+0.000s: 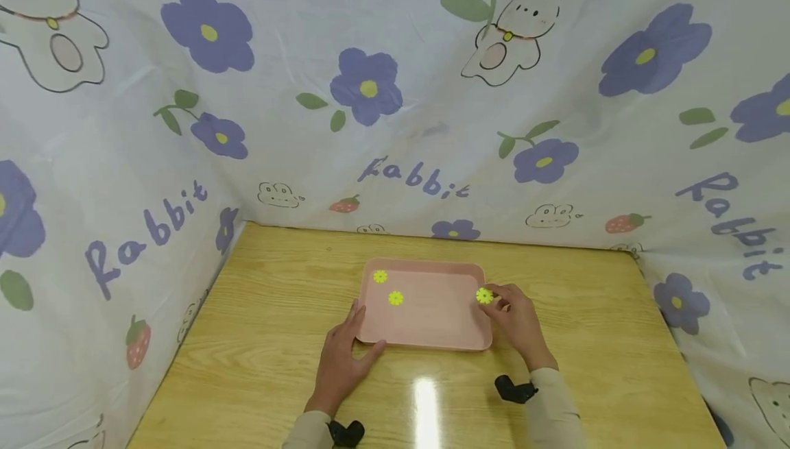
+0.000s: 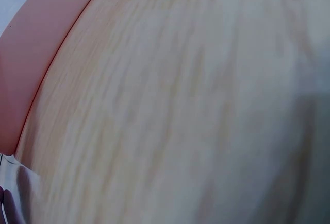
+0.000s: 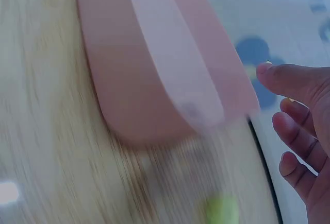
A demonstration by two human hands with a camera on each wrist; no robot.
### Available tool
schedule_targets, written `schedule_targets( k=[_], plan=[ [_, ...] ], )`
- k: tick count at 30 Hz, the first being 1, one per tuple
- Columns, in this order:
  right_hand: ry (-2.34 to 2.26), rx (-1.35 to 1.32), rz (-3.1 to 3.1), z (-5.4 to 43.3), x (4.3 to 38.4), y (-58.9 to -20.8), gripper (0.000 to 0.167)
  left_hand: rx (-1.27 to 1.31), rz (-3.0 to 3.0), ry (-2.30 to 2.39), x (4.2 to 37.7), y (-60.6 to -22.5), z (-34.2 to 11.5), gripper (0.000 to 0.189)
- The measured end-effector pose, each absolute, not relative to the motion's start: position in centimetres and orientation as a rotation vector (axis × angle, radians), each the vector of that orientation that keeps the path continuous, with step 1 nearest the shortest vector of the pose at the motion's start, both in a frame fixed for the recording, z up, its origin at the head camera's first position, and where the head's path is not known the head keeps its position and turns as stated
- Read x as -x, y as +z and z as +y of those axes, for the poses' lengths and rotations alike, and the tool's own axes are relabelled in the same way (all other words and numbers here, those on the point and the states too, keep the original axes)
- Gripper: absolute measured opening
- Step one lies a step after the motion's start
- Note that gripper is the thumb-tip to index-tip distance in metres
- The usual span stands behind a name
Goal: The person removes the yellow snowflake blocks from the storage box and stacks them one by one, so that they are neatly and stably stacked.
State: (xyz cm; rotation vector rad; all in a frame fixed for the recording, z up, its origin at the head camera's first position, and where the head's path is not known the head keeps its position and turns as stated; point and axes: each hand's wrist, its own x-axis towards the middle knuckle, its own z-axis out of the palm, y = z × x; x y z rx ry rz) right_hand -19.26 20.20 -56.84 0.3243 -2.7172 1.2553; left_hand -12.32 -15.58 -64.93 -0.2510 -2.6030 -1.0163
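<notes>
A shallow pink tray (image 1: 432,325) lies on the table with two yellow flower-shaped pieces in its left half, one flower piece (image 1: 380,276) near the back corner and another flower piece (image 1: 396,298) closer to the middle. My left hand (image 1: 343,360) touches the tray's front left corner, fingers stretched along the left side and thumb at the front rim. Over the tray's right rim, my right hand (image 1: 518,319) pinches a third yellow flower piece (image 1: 484,296) between thumb and forefinger. In the right wrist view a blurred yellow-green shape (image 3: 223,209) shows low, below the tray's end.
The wooden table (image 1: 247,353) is enclosed at the back and both sides by white cloth (image 1: 420,127) printed with flowers and rabbits. Black wrist-worn devices, one a left device (image 1: 347,433) and one a right device (image 1: 516,389), sit by the sleeves.
</notes>
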Motion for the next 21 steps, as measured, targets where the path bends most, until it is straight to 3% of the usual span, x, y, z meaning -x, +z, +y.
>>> schedule_targets(
  k=[10, 21],
  plan=[
    [1.314, 0.084, -2.711, 25.6, 18.0, -57.7, 0.05, 0.238, -2.61, -1.025, 12.5, -65.0, -15.7, 0.086],
    [1.406, 0.142, -2.787, 26.3, 17.1, -60.3, 0.048, 0.242, -2.623, -1.022, 12.3, -64.7, -15.5, 0.085]
  ],
)
